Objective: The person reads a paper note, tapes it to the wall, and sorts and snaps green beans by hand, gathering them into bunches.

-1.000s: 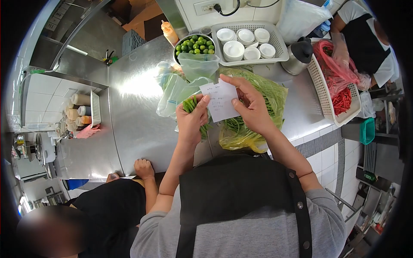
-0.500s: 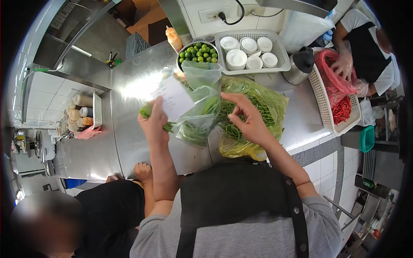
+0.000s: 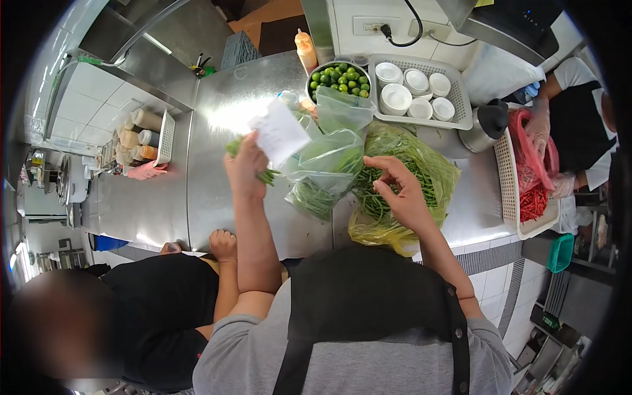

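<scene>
My left hand [image 3: 248, 168] is closed round a small bunch of green beans [image 3: 266, 176], whose ends poke out on both sides. A white paper slip with faint writing [image 3: 282, 133] is pinched at its edge by the same hand. My right hand [image 3: 403, 191] has its fingers apart and curved, with nothing visible in them. It is over a yellowish plastic bag full of green beans [image 3: 431, 187]; its index fingertip is near a clear zip bag [image 3: 329, 161]. That clear bag lies between my hands with cut green pieces inside.
Behind the bags stand a bowl of green citrus [image 3: 340, 81], an orange squeeze bottle [image 3: 305, 51], a tray of white cups [image 3: 461, 115] and a metal jug [image 3: 485, 125]. At right a co-worker's gloved hands reach into a red bag by red chillies [image 3: 532, 204]. Another person sits close on the left.
The camera view has turned, so the counter and its items appear further right. My left hand still holds the beans and the slip, which has tilted slightly. My right hand keeps nearly the same pose.
</scene>
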Motion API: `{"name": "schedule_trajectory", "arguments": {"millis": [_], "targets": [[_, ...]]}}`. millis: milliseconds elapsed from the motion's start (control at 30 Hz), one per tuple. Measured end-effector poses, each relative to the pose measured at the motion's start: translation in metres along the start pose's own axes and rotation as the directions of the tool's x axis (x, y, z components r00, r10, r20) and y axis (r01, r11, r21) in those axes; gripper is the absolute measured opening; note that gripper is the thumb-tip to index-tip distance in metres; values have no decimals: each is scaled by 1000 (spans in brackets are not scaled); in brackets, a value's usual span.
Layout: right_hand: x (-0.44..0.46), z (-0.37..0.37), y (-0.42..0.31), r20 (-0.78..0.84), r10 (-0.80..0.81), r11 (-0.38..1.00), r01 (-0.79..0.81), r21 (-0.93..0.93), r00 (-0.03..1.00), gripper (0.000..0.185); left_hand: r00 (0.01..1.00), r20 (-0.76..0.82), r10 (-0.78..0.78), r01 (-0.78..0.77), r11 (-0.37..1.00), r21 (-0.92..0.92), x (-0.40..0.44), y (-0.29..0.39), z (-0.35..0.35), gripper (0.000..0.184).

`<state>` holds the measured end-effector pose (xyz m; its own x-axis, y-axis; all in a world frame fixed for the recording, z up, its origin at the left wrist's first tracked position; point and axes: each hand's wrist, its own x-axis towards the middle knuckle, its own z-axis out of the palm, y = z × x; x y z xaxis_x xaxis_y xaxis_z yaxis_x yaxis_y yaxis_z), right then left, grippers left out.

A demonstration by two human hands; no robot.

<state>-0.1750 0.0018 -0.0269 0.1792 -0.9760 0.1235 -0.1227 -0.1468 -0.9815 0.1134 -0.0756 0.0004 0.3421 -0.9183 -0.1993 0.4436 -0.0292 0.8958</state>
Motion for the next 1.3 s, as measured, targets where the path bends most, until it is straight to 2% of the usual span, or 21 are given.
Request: {"name": "schedule_trajectory", "arguments": {"millis": [100, 167, 200, 300, 367, 400, 500, 567, 667, 733, 767, 833, 867, 933, 967, 1033, 1100, 1167, 1200, 1233, 1300], "targets": [[0, -4, 3, 1, -3, 1000, 3, -17, 1000, 48, 995, -51, 80, -84, 992, -97, 14, 12, -23, 19], [-1, -3, 6, -6, 10, 1000, -10, -6, 1000, 46, 992, -63, 109, -115, 989, -97, 15, 14, -30, 12], [1, -3, 6, -9, 5, 1000, -5, -6, 1000, 46, 991, -53, 123, -125, 991, -53, 15, 12, -33, 9], [6, -7, 13, 52, 124, 991, -122, -48, 991, 48, 993, -12, 118, -118, 993, 28, 8, 4, -35, 6], [16, -10, 43, -42, -36, 883, 12, -470, 998, 53, 995, 26, 96, -97, 993, 65, 1, -5, -32, 7], [22, -17, 63, -89, 46, 833, -87, -546, 995, 60, 996, 69, 58, -65, 993, 103, -2, -11, -31, 7], [50, -30, 93, -203, 57, 830, -159, -534, 977, 64, 991, 134, -12, -8, 989, 147, -14, -28, -20, 10], [73, -20, 92, -213, 63, 887, -153, -436, 975, 72, 981, 171, -93, 53, 973, 225, -24, -38, -10, 10], [96, 11, 91, -123, 69, 907, -113, -406, 990, 74, 962, 238, -132, 80, 973, 219, -32, -48, 0, 10], [93, 39, 105, 1, -158, 710, 114, -695, 987, 65, 954, 256, -153, 97, 971, 218, -37, -49, 4, 10], [87, 48, 108, 15, -168, 709, 131, -693, 986, 65, 959, 247, -139, 87, 974, 210, -39, -49, 4, 10], [74, 59, 114, 322, 22, 615, 242, -751, 946, 55, 946, 291, -140, 31, 936, 350, -42, -47, 2, 9], [74, 61, 109, 340, 21, 615, 256, -746, 940, 55, 929, 333, -164, 12, 909, 416, -44, -43, -3, 12], [77, 60, 100, 394, 172, 632, 205, -747, 903, 53, 914, 366, -173, -21, 882, 470, -46, -41, -13, 12], [82, 56, 92, 408, 173, 632, 217, -744, 896, 53, 891, 412, -191, -62, 848, 526, -47, -41, -17, 13], [93, 48, 71, 523, 389, 562, 255, -787, 758, 53, 891, 412, -190, -64, 846, 529, -48, -38, -24, 14], [101, 40, 58, 535, 381, 539, 289, -791, 754, 52, 878, 439, -192, -85, 840, 536, -45, -35, -29, 17], [127, 30, 55, 679, 504, 658, 272, -702, 534, 49, 910, 389, -144, -70, 871, 487, -32, -30, -40, 16], [144, 30, 35, 647, 605, 671, 140, -728, 464, 51, 935, 339, -106, -57, 898, 437, -26, -27, -45, 15], [158, 29, 30, 653, 607, 670, 152, -727, 453, 51, 940, 326, -101, -53, 901, 431, -21, -24, -48, 15], [186, 31, 24, 560, 561, 624, 134, -770, 610, 47, 997, 55, -61, 44, 963, 266, -7, -15, -50, 12]]}}
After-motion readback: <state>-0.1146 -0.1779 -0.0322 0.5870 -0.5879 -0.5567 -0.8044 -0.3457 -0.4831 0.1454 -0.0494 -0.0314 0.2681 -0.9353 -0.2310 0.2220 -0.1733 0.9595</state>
